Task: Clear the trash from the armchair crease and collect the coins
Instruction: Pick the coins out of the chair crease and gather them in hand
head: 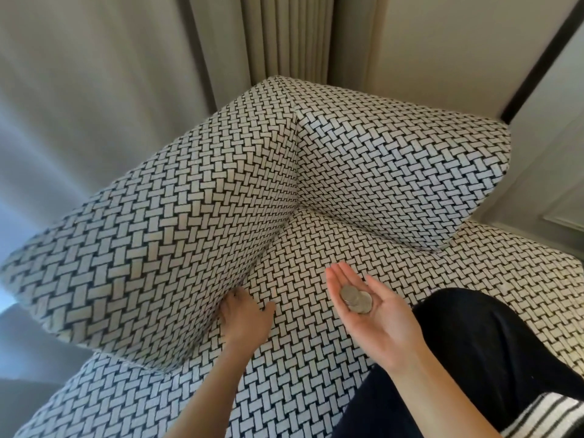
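Head view: the right hand (376, 320) lies palm up with fingers straight above the armchair seat (316, 248), carrying a small stack of coins (356, 299), so coin collection appears partly done. The left hand (245, 316) is pushed into the crease (256, 270) between the seat and the side cushion (164, 232); its fingertips are hidden, so whether they hold anything cannot be told, and no trash is visible. The overhanging side cushion screens the crease, a back cushion (395, 172) borders the corner, and the person's dark-trousered leg (474, 336) rests on the seat beside the right hand.
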### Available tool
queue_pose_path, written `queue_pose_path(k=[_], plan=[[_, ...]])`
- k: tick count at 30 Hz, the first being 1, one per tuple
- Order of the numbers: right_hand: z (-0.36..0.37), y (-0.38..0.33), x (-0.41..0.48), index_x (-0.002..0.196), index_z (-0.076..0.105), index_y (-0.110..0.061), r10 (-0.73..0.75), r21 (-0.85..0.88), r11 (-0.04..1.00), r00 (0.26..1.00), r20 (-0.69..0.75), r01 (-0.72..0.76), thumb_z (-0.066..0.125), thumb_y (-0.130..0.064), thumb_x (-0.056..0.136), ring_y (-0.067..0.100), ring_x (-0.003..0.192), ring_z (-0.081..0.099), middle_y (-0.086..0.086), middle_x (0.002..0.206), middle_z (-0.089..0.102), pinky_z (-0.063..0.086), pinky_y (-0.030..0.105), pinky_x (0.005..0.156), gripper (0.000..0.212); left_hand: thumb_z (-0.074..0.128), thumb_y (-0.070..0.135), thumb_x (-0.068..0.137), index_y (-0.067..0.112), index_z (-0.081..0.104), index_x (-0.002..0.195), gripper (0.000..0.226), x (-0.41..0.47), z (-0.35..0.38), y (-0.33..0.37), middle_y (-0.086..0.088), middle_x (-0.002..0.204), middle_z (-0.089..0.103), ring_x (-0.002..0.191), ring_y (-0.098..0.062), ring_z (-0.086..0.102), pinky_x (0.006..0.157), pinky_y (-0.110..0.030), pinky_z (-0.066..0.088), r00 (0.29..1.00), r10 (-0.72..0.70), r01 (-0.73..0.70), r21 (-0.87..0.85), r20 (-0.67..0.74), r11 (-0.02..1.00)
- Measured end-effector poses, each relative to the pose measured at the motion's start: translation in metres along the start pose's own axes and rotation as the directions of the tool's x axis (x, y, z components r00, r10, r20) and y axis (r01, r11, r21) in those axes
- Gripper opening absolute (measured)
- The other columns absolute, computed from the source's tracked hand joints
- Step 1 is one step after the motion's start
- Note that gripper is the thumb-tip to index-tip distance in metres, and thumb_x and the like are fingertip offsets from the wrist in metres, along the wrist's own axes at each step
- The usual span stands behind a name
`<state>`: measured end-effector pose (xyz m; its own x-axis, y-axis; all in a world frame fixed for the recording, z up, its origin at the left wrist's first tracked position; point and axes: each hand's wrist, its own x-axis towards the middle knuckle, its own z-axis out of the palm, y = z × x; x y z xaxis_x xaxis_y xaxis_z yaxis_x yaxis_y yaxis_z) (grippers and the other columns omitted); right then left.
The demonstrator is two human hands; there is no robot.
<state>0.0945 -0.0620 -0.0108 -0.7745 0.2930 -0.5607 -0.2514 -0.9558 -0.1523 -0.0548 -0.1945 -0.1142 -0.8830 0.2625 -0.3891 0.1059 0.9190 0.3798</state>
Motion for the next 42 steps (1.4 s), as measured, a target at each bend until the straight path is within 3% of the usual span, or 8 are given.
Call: queue_pose_path(k=[8,13,16,23,28,33,36,42], plan=[[0.002,-0.005,0.014,0.105,0.065,0.014,-0.008,0.001,1.0,1.0,0.01,0.008,0.042,-0.016,0.095,0.038,0.104,0.064,0.028,0.117,0.062,0.047,0.045,0.091,0.039,0.038,0.063,0.081,0.011,0.007,0.147,0.089,0.044,0.001,0.045,-0.021,0.153,0.009,0.14,-0.039,0.006,0.111,-0.059,-0.002,0.941,-0.308,0.311,-0.001,0.138,0.951],[0.003,-0.01,0.024,0.114,0.06,0.013,-0.044,0.004,0.999,0.999,-0.02,0.044,0.05,-0.013,0.083,0.038,0.105,0.064,0.028,0.117,0.063,0.046,0.045,0.095,0.041,0.042,0.057,0.082,0.013,0.031,0.142,0.076,0.078,-0.001,0.054,-0.016,0.147,0.03,0.134,-0.036,0.027,0.112,-0.054,0.021,0.893,-0.324,0.417,-0.301,0.313,0.858],[0.006,-0.011,0.028,0.118,0.057,0.011,-0.054,0.03,0.998,0.998,-0.023,0.054,0.051,-0.012,0.08,0.037,0.103,0.065,0.027,0.116,0.063,0.046,0.044,0.095,0.045,0.034,0.064,0.082,0.022,0.022,0.145,0.076,0.066,0.003,0.061,-0.018,0.153,0.011,0.139,-0.04,0.006,0.11,-0.064,-0.004,0.888,-0.419,0.446,-0.126,0.189,0.886],[0.01,-0.014,0.027,0.118,0.058,0.01,-0.037,0.016,0.999,0.999,-0.007,0.038,0.044,-0.017,0.093,0.036,0.106,0.064,0.026,0.118,0.063,0.048,0.043,0.091,0.04,0.055,0.051,0.083,0.036,0.028,0.144,0.068,0.046,0.009,0.044,-0.017,0.152,0.02,0.14,-0.04,0.006,0.11,-0.058,-0.01,0.965,-0.259,0.26,-0.26,0.038,0.93],[0.009,-0.013,0.026,0.12,0.057,0.009,-0.043,0.023,0.999,0.999,0.016,0.043,0.049,-0.015,0.087,0.035,0.109,0.063,0.025,0.119,0.063,0.049,0.043,0.092,0.042,0.054,0.023,0.092,0.018,0.045,0.137,0.047,0.011,0.024,0.016,-0.006,0.151,0.029,0.141,-0.024,0.017,0.116,-0.047,0.011,0.975,0.095,-0.156,-0.31,-0.202,0.938],[0.002,-0.015,0.027,0.119,0.058,0.009,-0.03,0.035,0.999,1.0,0.006,0.03,0.043,-0.018,0.095,0.036,0.109,0.062,0.025,0.119,0.063,0.05,0.043,0.089,0.039,0.051,0.029,0.093,0.016,0.027,0.146,0.059,0.021,0.023,0.024,-0.005,0.155,0.013,0.143,-0.022,0.006,0.118,-0.041,0.012,0.939,0.29,-0.319,-0.16,-0.184,0.934],[0.0,-0.02,0.028,0.119,0.058,0.009,-0.047,0.043,0.998,0.999,0.013,0.047,0.045,-0.018,0.091,0.035,0.109,0.063,0.025,0.12,0.062,0.049,0.043,0.09,0.041,0.055,0.029,0.089,0.012,0.025,0.146,0.066,0.053,0.009,0.044,-0.01,0.152,0.021,0.14,-0.025,0.017,0.117,-0.04,0.018,0.95,0.305,-0.313,-0.165,-0.073,0.935],[-0.003,-0.041,0.039,0.119,0.059,0.006,-0.093,0.091,0.991,0.995,-0.031,0.095,0.043,-0.024,0.097,0.032,0.104,0.065,0.022,0.117,0.065,0.051,0.041,0.085,0.04,0.06,0.034,0.077,0.013,0.029,0.142,0.075,0.099,0.001,0.089,-0.01,0.142,0.04,0.129,-0.028,0.038,0.108,-0.042,0.035,0.986,0.083,-0.041,-0.269,0.146,0.962]])
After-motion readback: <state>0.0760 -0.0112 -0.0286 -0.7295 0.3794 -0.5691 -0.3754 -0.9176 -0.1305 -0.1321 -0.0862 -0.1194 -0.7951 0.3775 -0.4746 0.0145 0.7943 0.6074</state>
